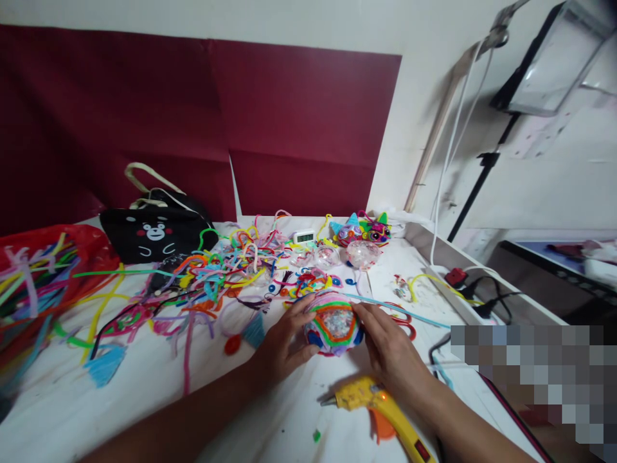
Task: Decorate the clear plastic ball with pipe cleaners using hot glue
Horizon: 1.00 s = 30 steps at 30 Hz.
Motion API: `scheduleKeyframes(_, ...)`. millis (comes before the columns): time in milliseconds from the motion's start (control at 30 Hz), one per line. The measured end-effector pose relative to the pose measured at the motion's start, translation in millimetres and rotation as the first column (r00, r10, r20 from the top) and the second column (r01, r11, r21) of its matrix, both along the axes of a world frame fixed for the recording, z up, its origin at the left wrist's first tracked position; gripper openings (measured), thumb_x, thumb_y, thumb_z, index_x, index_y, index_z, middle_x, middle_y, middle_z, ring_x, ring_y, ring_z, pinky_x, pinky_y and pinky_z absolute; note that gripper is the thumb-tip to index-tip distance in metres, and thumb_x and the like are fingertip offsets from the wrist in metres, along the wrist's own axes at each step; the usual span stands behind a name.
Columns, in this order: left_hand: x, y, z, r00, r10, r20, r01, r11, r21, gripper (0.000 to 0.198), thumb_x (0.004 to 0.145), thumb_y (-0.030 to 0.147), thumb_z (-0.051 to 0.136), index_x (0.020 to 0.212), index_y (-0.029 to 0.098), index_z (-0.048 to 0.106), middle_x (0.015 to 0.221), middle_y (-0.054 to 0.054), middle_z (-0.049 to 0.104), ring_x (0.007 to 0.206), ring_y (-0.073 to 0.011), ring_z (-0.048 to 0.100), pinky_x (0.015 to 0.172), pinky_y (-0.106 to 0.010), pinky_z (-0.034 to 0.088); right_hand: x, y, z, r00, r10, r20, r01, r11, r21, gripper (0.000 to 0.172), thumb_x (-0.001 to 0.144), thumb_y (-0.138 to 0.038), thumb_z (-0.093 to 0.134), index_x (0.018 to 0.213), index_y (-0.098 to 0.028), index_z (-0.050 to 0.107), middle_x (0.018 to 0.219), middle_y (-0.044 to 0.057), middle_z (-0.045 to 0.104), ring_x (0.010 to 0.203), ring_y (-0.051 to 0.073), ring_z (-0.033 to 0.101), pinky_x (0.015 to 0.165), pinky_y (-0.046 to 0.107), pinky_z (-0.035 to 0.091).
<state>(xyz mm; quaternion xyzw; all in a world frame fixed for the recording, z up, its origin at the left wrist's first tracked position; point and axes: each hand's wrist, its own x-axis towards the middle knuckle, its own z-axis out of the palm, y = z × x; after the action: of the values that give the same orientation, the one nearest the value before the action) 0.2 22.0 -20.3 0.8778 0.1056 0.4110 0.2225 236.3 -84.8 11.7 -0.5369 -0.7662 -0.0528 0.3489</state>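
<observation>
A clear ball (339,323) wrapped in colourful pipe cleaners sits between my hands above the white tabletop. Orange and green strands frame its uncovered, glittery middle, with dark blue patches low on its sides. My left hand (288,337) grips the left side, thumb low and fingers over the top. Against the right side press the fingers of my right hand (385,334). A light blue pipe cleaner (409,310) stretches away behind the ball to the right. Below my right hand lies a yellow glue gun (361,393), its nozzle pointing left and a small orange light glowing on it.
Loose pipe cleaners (241,263) cover the table's left and middle. Behind the ball are clear balls (364,254), two decorated balls (376,230) and a small digital clock (304,238). A black bag (157,235) stands back left; a power strip (457,292) lies right.
</observation>
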Motion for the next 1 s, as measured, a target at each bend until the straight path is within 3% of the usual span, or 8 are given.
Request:
scheduleKeyframes(567,1.7,1.5,-4.6,1.0,0.004,0.018,-0.004,1.0,0.023,0.051,0.092,0.025,0.061,0.138,0.023,0.04,0.153,-0.019,0.037,0.143,-0.0286,0.039,0.112,-0.048,0.041,-0.7,-0.8,3.2,1.0,-0.003,0.021,0.003,1.0,0.007,0.065,0.079,0.005,0.042,0.141,-0.016,0.04,0.119,0.015,0.06,0.107,0.025,0.06,0.088,0.038,0.057)
scheduleKeyframes(867,5.5,-1.7,1.6,0.999,-0.014,0.043,0.012,0.998,0.054,0.053,0.09,0.025,0.064,0.137,0.024,0.041,0.152,-0.018,0.04,0.142,-0.0277,0.04,0.111,-0.047,0.042,11.6,-2.5,7.7,1.0,0.01,-0.015,-0.01,1.0,-0.016,0.054,0.088,-0.001,0.04,0.138,-0.02,0.044,0.117,0.012,0.06,0.104,0.022,0.062,0.083,0.035,0.057)
scheduleKeyframes(1000,5.5,-4.5,4.1,0.999,0.009,0.041,-0.011,0.999,0.05,0.054,0.089,0.026,0.066,0.136,0.024,0.041,0.151,-0.019,0.041,0.141,-0.0287,0.042,0.111,-0.048,0.042,18.4,-2.3,18.8,0.994,-0.004,-0.108,0.009,0.999,0.051,0.039,0.093,-0.008,0.044,0.13,-0.02,0.052,0.109,0.009,0.063,0.091,0.018,0.066,0.075,0.031,0.057)
